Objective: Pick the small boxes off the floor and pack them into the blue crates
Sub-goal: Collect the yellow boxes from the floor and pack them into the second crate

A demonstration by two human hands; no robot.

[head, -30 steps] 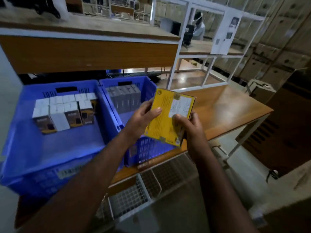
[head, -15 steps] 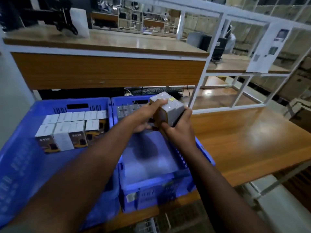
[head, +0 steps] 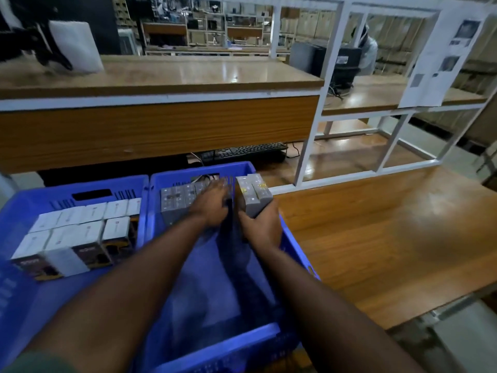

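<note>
Grey box stands upright, gripped by the right hand, just right of the packed row. Left hand touches that row; its finger pose is blurred.

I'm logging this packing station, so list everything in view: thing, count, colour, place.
Crates: two, blue, side by side on the bench.
White-topped boxes: about ten, white over dark, in rows in the left crate.
Grey boxes: a row, exact count unclear, at the far end of the right crate.
Held box: one, grey, over the right crate.
Bench: one, brown wood.
Shelf: one, wood with white frame, above the crates.
Keyboard: one, black, under the shelf.
Paper: one white sheet, on the frame.
Left hand: against the grey row.
Right hand: gripping the held box.
</note>
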